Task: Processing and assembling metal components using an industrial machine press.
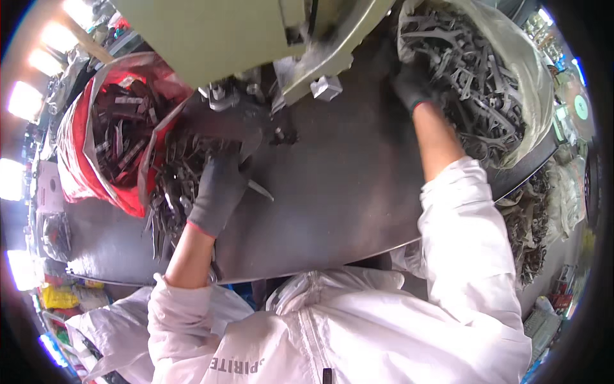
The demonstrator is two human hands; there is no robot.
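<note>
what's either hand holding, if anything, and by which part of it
Cannot be told: the left hand is at the loose parts, its grip hidden; the right hand is blurred at the clear bag of grey parts.

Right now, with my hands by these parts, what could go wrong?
The left hand is near the green machine; if it ran, pinching seems possible. The right hand is beside jagged-looking grey parts, which might snag it. Loose parts heaped against the red bag could slide.

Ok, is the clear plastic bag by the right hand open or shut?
Open: the clear plastic bag has its mouth spread wide, and a heap of grey parts shows inside, beside the right hand.
</note>
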